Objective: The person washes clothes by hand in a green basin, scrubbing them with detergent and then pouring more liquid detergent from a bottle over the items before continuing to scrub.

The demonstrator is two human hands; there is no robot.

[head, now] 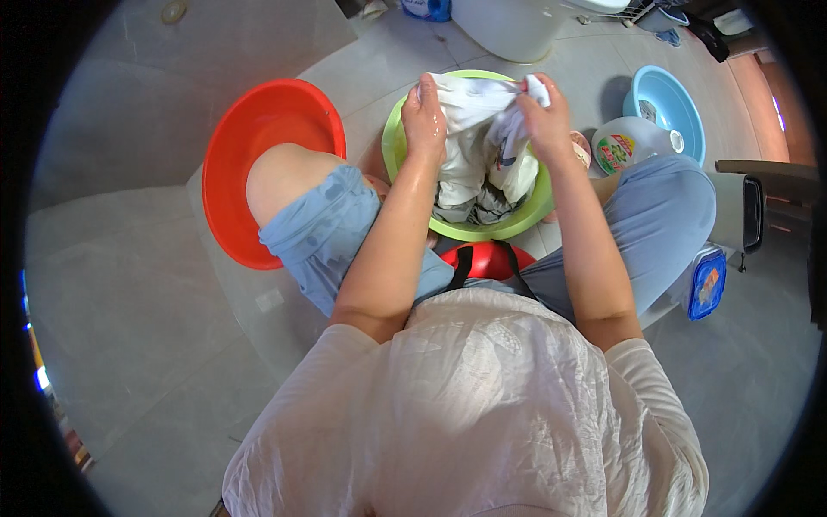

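Observation:
A wet white garment (475,100) is stretched between both hands above a light green plastic basin (543,203). My left hand (424,123) grips its left end, and drops of water or suds glisten on the skin. At the other end, my right hand (544,119) holds a bunched part of the cloth. The garment's lower folds hang into the basin, where a dark printed patch shows on one fold. Beneath them lies grey fabric (488,205). How much water the basin holds is hidden by the cloth.
A red basin (223,194) stands at left, partly behind my knee. To the right are a large detergent jug (627,143), a light blue basin (675,97) with something grey inside, and a blue-lidded container (708,284). Beyond the green basin stands a white toilet base (510,29).

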